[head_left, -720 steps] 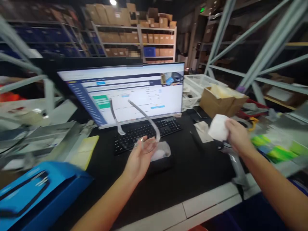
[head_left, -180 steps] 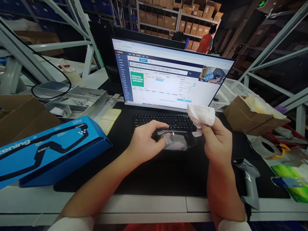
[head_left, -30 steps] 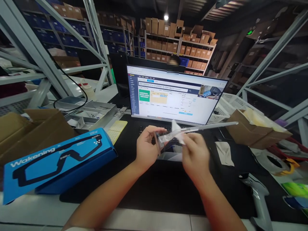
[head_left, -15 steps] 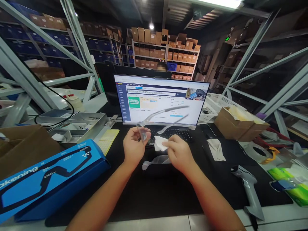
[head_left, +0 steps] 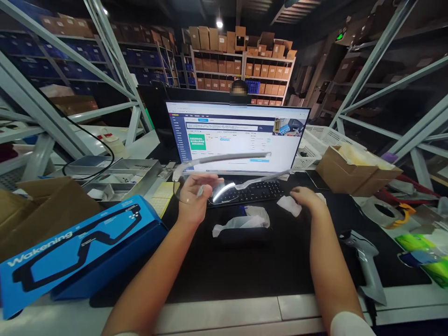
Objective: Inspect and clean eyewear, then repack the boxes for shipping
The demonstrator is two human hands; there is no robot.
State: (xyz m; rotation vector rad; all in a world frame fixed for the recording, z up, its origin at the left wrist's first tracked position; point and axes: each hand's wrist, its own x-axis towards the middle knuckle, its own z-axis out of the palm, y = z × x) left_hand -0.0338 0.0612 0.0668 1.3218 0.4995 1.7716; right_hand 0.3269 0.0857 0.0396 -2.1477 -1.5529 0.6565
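Note:
My left hand (head_left: 194,200) is closed on a pair of glasses (head_left: 227,158) with clear frames, gripping them near the bridge. Their temples point away towards the screen, and one lens catches the light. Off to the right, my right hand (head_left: 308,198) pinches a crumpled white wipe (head_left: 290,205), low over the black mat. Between my hands and closer to me lies a dark case (head_left: 245,235), with translucent plastic wrapping (head_left: 245,223) bunched in it.
A monitor (head_left: 238,135) and keyboard (head_left: 259,191) stand ahead. On the left are a blue box (head_left: 84,247) and yellow notes (head_left: 164,198). To the right lie a scanner (head_left: 367,266), a tape roll (head_left: 380,210) and a cardboard box (head_left: 346,170).
My right hand has moved right, away from the glasses, carrying the wipe. The glasses have turned in my left hand, bringing a lens into view. The plastic wrapping is less covered.

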